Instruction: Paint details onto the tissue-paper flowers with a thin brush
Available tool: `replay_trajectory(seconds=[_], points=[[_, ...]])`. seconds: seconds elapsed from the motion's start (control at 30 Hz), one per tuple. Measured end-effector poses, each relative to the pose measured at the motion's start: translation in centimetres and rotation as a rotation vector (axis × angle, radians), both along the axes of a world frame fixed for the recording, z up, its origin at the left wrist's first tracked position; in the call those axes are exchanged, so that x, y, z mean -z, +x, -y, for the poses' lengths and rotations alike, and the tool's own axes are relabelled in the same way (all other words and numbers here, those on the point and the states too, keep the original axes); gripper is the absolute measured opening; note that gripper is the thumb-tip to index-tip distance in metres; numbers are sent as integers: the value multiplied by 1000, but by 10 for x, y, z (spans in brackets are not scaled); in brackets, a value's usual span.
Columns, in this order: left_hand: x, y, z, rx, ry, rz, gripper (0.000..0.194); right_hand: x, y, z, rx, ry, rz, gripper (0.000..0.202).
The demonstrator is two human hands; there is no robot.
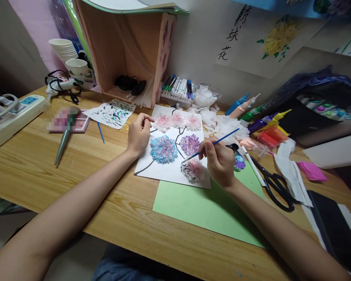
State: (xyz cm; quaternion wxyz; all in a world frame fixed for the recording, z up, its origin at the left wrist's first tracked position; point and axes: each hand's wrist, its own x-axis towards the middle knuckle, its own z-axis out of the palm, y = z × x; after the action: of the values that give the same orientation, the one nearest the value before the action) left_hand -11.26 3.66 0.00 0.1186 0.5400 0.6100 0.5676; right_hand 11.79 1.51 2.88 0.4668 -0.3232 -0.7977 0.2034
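My right hand (218,162) pinches a thin blue paintbrush (226,136). The brush tip is at the top edge of the lower right flower (190,170), which is pink with black marks on its left side. This flower is on a white sheet (160,171) with black painted stems. Raised, fluffy flowers cover the sheet: a blue one (163,149), a purple one (189,144) and a pink row (177,120) along the top. My left hand (139,132) rests on the sheet's left edge, its fingers curled with nothing visible in them.
Green paper (204,218) lies partly under the sheet. To the right are black scissors (276,185), paint bottles (253,113) and tissue scraps (228,127). Markers (178,88) stand behind. On the left are a grey-handled brush (62,144), a paint-marked paper (112,113) and a power strip (20,117).
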Motion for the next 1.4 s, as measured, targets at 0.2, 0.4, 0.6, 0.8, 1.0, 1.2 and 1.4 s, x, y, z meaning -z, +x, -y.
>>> replay_trajectory(seconds=[0.2,0.4,0.6,0.8,1.0,1.2,1.4], points=[[-1,0,0,7,13,2,20,3,-1,-3,-4,-23,-7,27],[-1,0,0,10,16,4,20,-1,-1,-4,6,-64,-107,32],[-1,0,0,2,0,0,19,1,-1,-6,-11,-106,-66,34],[0,0,-1,1,2,0,19,-2,0,-6,33,-102,-127,32],[0,-1,-1,-4,6,-3,19,0,1,-8,10,-144,-120,31],[-1,0,0,-6,5,-9,20,-2,0,-7,34,-113,-159,33],[0,-1,-1,-9,-8,-15,20,-5,-1,-5,31,-72,-72,32]])
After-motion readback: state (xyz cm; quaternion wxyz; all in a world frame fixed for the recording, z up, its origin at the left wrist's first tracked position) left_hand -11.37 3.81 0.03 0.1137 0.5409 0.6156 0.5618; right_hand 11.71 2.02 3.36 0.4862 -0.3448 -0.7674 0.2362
